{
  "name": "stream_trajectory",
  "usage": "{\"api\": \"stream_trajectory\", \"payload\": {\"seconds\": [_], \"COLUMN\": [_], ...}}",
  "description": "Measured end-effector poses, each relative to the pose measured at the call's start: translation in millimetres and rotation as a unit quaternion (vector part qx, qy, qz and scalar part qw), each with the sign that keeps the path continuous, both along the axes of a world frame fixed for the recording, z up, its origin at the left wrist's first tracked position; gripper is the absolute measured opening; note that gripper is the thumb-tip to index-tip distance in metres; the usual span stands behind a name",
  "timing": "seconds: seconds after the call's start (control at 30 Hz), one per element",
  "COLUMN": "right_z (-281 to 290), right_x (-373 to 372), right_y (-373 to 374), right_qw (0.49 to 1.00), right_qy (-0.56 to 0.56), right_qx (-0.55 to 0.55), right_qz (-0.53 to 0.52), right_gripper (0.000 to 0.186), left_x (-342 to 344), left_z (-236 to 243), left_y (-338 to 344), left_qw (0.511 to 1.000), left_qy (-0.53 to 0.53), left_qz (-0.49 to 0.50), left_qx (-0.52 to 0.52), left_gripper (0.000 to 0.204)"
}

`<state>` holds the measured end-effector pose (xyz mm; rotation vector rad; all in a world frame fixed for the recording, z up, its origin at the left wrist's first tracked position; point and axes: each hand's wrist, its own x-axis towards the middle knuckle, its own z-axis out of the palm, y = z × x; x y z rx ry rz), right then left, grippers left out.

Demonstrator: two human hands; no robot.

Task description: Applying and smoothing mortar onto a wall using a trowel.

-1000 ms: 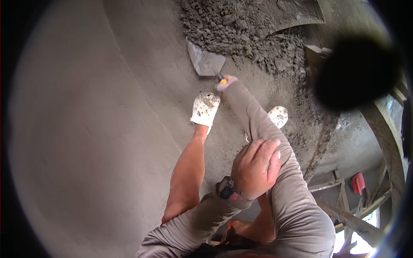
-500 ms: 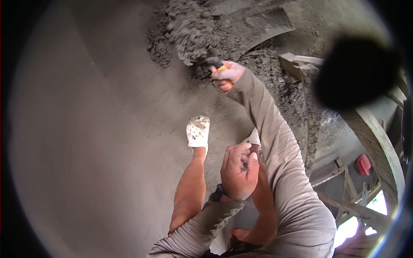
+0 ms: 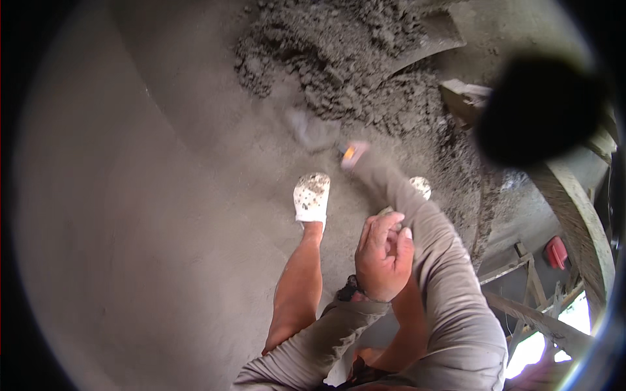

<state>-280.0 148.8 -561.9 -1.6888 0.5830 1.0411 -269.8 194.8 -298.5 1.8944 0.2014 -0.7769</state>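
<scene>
My right hand, smeared by motion, is closed round the orange-and-dark handle of a trowel. Its grey blade is a blur low over the cement surface, just on the near side of a heap of wet mortar. Whether any mortar lies on the blade cannot be made out. In front of my body hovers my left hand, its fingers loosely bent and the thumb apart, with nothing seen in it. A dark band circles that wrist.
Two mortar-spotted white clogs stand on the grey cement surface. At the right are a curved wooden board, timber framing and a red object. A sheet-like piece pokes from the heap. A dark blot hides the upper right.
My right hand has drawn the trowel back from the mortar heap toward my feet. My left hand keeps its loose curl, and the whole view has shifted slightly.
</scene>
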Motion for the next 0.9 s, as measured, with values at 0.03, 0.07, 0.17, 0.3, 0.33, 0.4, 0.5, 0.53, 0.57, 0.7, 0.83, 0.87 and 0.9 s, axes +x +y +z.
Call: {"api": "stream_trajectory", "payload": {"seconds": [0.03,0.07,0.17,0.3,0.33,0.4,0.5,0.53,0.57,0.7,0.83,0.87,0.9], "right_z": [2.4,2.2,-4.6,15.8,27.2,45.5,75.4,64.6,54.2,101.9,34.2,22.7,8.0], "right_x": [24.7,33.2,61.1,55.6,56.7,61.0,73.6,69.0,65.8,78.8,34.7,45.6,56.3], "right_y": [-14.4,-30.0,-59.9,-74.8,-75.6,-86.8,-115.4,-134.2,-151.9,-66.0,51.6,84.0,108.4], "right_qw": [0.999,0.991,0.991,0.972,0.955,0.923,0.807,0.754,0.69,0.829,0.991,0.996,0.993], "right_qy": [0.022,-0.055,-0.026,0.021,0.031,0.049,0.06,0.081,0.101,0.141,0.021,-0.004,0.026], "right_qx": [-0.034,0.008,0.022,0.112,0.159,0.234,0.332,0.44,0.541,0.304,0.117,0.082,0.098], "right_qz": [-0.008,-0.125,-0.132,-0.204,-0.248,-0.301,-0.484,-0.481,-0.471,-0.447,-0.055,0.033,0.054], "right_gripper": [0.042,0.037,0.038,0.032,0.024,0.016,0.018,0.019,0.022,0.016,0.046,0.048,0.046], "left_x": [0.4,0.1,-3.2,1.5,2.7,1.9,7.0,9.2,7.6,28.9,63.8,73.0,81.2], "left_z": [1.5,2.1,-8.5,-10.0,-8.7,-10.1,-10.6,-8.6,-10.2,-19.2,-15.1,-13.1,-12.0], "left_y": [1.9,5.6,5.8,5.1,5.0,3.1,-0.5,-2.3,-1.6,12.5,18.3,31.1,40.9], "left_qw": [1.0,1.0,1.0,0.999,0.999,0.999,0.999,0.997,0.997,0.982,0.943,0.949,0.951], "left_qy": [-0.007,-0.003,-0.004,-0.007,-0.009,-0.012,-0.004,0.009,0.011,0.053,0.002,-0.03,-0.058], "left_qz": [-0.023,-0.023,0.018,0.031,0.034,0.033,0.048,0.065,0.067,0.175,0.315,0.308,0.301], "left_qx": [0.007,0.013,-0.011,-0.016,-0.018,-0.015,-0.02,-0.028,-0.036,-0.043,-0.109,-0.068,-0.034], "left_gripper": [0.022,0.022,0.022,0.025,0.023,0.024,0.024,0.024,0.024,0.024,0.021,0.021,0.021]}}
